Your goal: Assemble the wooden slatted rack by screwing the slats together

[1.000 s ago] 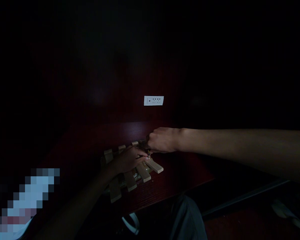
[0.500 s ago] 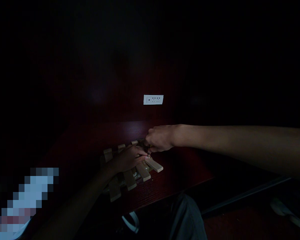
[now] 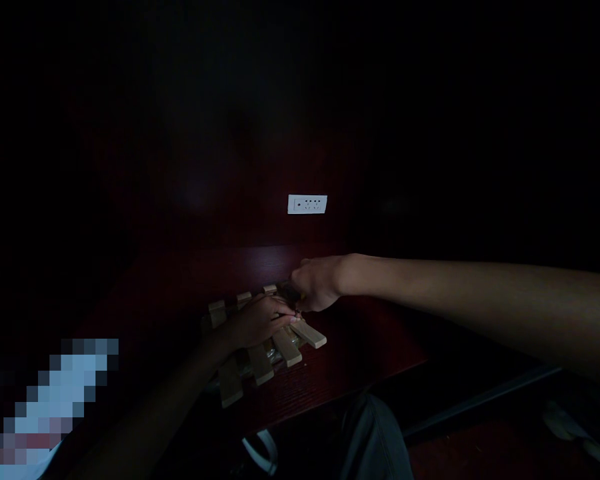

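Several pale wooden slats (image 3: pixel 286 347) lie side by side in a row on the dark red table, joined in one slatted piece with something shiny, like clear wrap, showing between them. My left hand (image 3: pixel 257 321) rests across the middle of the slats. Its thumb and fingertips are pinched together near the inner end of the rightmost slat (image 3: pixel 310 333), on a small part too dark to name. Just above and right of those fingertips, my right hand (image 3: pixel 320 283) is closed with its fingers curled down. Whatever it grips is hidden.
A white wall socket (image 3: pixel 307 204) is set in the dark red panel behind. The table's front edge (image 3: pixel 340 397) runs above my knee (image 3: pixel 373 433). A bright blurred-out shape (image 3: pixel 63 400) is at lower left, and a white curved strap (image 3: pixel 265 453) shows below the table.
My right hand has turned slightly and dipped toward the left fingertips. The left hand keeps its place on the slats. The whole view has shifted a little.
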Motion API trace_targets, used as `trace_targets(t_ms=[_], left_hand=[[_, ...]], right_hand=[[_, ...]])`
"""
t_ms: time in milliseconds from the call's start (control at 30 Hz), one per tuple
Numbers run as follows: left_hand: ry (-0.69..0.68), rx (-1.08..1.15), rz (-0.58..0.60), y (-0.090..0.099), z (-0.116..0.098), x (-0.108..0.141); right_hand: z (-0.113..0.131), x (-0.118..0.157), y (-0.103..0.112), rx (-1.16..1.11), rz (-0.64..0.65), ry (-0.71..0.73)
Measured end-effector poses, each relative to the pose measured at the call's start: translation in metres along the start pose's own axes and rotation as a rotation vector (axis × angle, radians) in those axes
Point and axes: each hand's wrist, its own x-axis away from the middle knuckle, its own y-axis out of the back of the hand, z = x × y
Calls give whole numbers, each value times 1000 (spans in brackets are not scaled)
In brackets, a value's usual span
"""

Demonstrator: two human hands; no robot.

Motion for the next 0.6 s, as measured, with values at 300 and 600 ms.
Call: trace_targets(t_ms=[300,600], left_hand=[[-11,21,-33,1,-3,0],[-6,-20,-32,2,-4,0]], right_hand=[[-12,10,-3,-70,-112,229],[-14,5,-12,-54,-194,277]])
